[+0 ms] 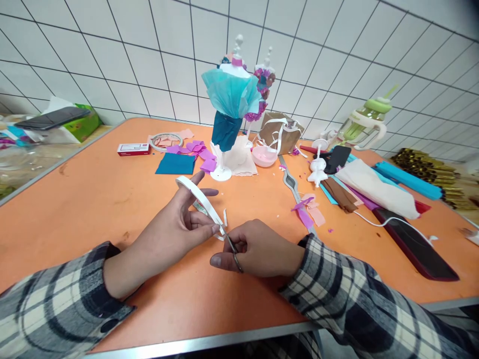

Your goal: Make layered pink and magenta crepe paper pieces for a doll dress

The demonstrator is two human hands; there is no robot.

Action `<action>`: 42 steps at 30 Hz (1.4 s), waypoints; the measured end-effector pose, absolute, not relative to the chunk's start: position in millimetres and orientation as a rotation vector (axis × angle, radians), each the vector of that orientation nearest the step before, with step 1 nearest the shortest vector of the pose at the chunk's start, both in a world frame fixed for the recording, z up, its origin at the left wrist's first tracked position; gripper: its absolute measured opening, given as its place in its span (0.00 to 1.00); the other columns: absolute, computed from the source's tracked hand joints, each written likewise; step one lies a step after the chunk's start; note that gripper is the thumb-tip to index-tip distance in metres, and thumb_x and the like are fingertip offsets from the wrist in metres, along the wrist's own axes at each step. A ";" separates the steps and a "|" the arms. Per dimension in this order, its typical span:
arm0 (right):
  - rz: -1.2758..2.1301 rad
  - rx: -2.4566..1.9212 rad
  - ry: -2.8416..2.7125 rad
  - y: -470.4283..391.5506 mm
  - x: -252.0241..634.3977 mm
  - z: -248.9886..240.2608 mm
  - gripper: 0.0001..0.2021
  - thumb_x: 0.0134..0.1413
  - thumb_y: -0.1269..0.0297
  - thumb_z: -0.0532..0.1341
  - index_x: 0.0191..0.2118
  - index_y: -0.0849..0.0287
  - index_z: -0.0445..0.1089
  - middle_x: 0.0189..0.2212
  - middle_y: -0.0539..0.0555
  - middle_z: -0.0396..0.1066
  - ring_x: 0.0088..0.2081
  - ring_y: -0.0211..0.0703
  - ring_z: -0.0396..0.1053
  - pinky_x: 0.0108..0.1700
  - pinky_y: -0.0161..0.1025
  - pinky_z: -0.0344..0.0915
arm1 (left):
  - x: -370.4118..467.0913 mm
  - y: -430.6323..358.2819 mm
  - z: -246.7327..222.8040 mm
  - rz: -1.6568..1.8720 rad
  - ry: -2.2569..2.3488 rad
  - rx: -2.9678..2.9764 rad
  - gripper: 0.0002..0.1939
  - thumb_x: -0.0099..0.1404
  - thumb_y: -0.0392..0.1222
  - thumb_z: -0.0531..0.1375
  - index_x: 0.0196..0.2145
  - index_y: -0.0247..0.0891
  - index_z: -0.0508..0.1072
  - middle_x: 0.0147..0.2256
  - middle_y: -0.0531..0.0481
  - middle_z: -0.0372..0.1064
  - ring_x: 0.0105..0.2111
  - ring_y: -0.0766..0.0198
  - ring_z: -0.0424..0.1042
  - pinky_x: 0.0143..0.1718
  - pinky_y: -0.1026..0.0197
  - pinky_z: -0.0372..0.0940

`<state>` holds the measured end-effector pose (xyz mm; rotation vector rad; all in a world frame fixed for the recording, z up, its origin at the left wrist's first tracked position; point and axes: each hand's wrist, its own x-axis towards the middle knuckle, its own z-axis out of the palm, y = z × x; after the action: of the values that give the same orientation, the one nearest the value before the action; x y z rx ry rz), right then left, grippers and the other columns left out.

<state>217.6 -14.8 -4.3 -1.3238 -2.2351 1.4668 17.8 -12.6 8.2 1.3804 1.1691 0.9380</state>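
My left hand (174,219) holds a roll of white tape (202,200) on edge, thumb and fingers closed on its near side. In my right hand (258,249) is a small pair of scissors (234,249), the thumb by a finger loop. The scissor blades meet the tape at its near end, by my left thumb tip; whether they have cut into it I cannot tell. A short white strip (225,217) stands just beyond the blades. Past my hands rises a small white dress form in a teal paper dress (228,102).
Left of the dress form lie purple paper pieces (194,148), a teal sheet (175,163), a tape roll (166,141) and a red-white box (133,149). To the right are a pink bowl (265,156), paper bag (280,133), phone (415,244) and green-lidded bottle (364,122).
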 end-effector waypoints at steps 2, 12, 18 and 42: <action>1.433 -1.325 -2.237 -14.9 217.3 -5.0 0.25 0.49 0.39 0.68 0.26 0.59 0.69 0.20 0.43 0.59 0.24 0.32 0.54 0.27 0.35 0.50 | 17.4 -12.7 8.1 0.935 1.167 1.390 0.55 0.53 0.41 0.68 0.71 0.50 0.44 0.62 0.37 0.61 0.30 0.64 0.78 0.35 0.55 0.74; 1.442 -1.333 -2.233 -13.6 217.2 -5.2 0.25 0.48 0.39 0.68 0.26 0.59 0.68 0.21 0.43 0.59 0.25 0.33 0.55 0.28 0.35 0.50 | 17.4 -12.9 8.0 0.964 1.172 1.410 0.56 0.54 0.41 0.68 0.71 0.55 0.41 0.62 0.37 0.60 0.30 0.64 0.77 0.37 0.53 0.74; 1.392 -1.340 -2.221 -12.8 216.5 -7.5 0.26 0.46 0.38 0.69 0.22 0.59 0.67 0.18 0.42 0.55 0.23 0.32 0.51 0.27 0.36 0.47 | 16.6 -12.3 7.3 0.976 1.189 1.423 0.55 0.54 0.41 0.68 0.71 0.54 0.42 0.62 0.38 0.59 0.31 0.62 0.78 0.38 0.53 0.75; 1.646 -1.244 -2.207 -13.2 220.6 1.2 0.24 0.46 0.38 0.69 0.29 0.58 0.72 0.22 0.44 0.61 0.26 0.34 0.57 0.28 0.35 0.51 | 11.5 -13.6 6.5 0.955 1.009 1.458 0.53 0.58 0.41 0.69 0.70 0.63 0.41 0.63 0.40 0.58 0.30 0.63 0.78 0.35 0.54 0.77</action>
<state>220.6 -13.2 1.2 -1.2442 -2.2066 1.6459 11.5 -13.6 6.5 1.4582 1.0087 0.9552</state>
